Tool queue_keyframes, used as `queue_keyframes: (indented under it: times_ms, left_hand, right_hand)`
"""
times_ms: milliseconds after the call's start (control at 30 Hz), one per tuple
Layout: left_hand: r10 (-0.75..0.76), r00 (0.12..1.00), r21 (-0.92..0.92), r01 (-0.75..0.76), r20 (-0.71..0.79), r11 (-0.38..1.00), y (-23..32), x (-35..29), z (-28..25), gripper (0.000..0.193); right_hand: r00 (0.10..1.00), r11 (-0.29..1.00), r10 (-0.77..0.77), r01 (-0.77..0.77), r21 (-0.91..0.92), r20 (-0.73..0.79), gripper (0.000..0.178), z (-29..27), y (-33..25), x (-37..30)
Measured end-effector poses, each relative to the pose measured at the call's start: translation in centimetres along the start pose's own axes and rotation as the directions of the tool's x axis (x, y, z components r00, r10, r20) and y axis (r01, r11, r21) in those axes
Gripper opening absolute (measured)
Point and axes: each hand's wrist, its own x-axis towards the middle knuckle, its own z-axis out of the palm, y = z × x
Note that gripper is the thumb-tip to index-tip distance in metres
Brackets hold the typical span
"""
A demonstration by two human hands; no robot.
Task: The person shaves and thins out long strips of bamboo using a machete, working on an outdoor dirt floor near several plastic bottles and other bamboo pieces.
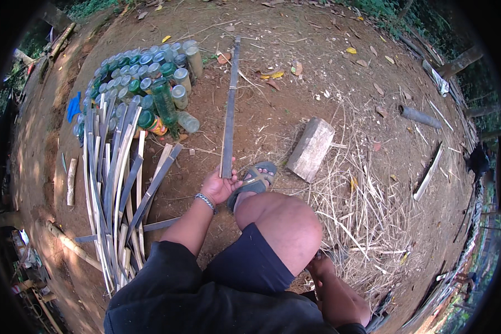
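Note:
My left hand [219,187], with a chain bracelet at the wrist, is closed around the near end of a long, flat split-bamboo strip [230,106]. The strip points away from me over the bare earth, its dark face up and a pale edge along its left side. My right hand [321,269] is low beside my bent knee, partly hidden by it; its fingers are too dark and covered to read. Left of my left arm, a bundle of similar bamboo strips [114,178] lies fanned out. My sandalled foot [256,177] rests just right of the left hand.
Rows of upturned glass bottles and jars [145,75] stand at the far left. A squared wood block [312,149] lies right of my foot, by a heap of pale shavings [362,211]. Farther right are a curved blade-like piece [429,173] and a dark tube [420,117].

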Motion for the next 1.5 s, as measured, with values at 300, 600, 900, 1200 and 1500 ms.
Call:
queue_keyframes:
  times_ms: [300,600,900,1200,1500]
  left_hand:
    - [0.242,0.934,0.239,-0.18,-0.265,0.954,-0.8,0.4,-1.2,0.024]
    - [0.213,0.96,0.243,-0.166,-0.18,0.956,0.0,0.1,-2.0,0.033]
    - [0.035,0.956,0.279,0.051,-0.293,0.959,0.8,1.8,0.1,0.042]
    - [0.085,0.936,0.507,0.106,-0.34,0.855,0.2,4.3,-0.4,0.033]
    - [-0.009,0.948,0.485,0.171,-0.318,0.857,1.4,5.2,-1.8,0.027]
  right_hand:
    - [0.95,0.822,0.278,-0.313,0.476,0.144,0.025,-0.9,-1.6,0.7]
    - [0.984,0.963,0.088,-0.124,0.238,0.157,0.032,-0.9,-1.7,2.5]
    - [0.94,0.995,0.062,-0.085,0.054,0.335,0.034,-1.0,-2.6,2.9]
    - [0.937,0.87,0.17,-0.288,0.399,0.306,0.036,1.7,-2.6,2.4]
    - [0.909,0.95,0.158,-0.246,0.192,0.385,0.044,1.2,-3.6,2.4]
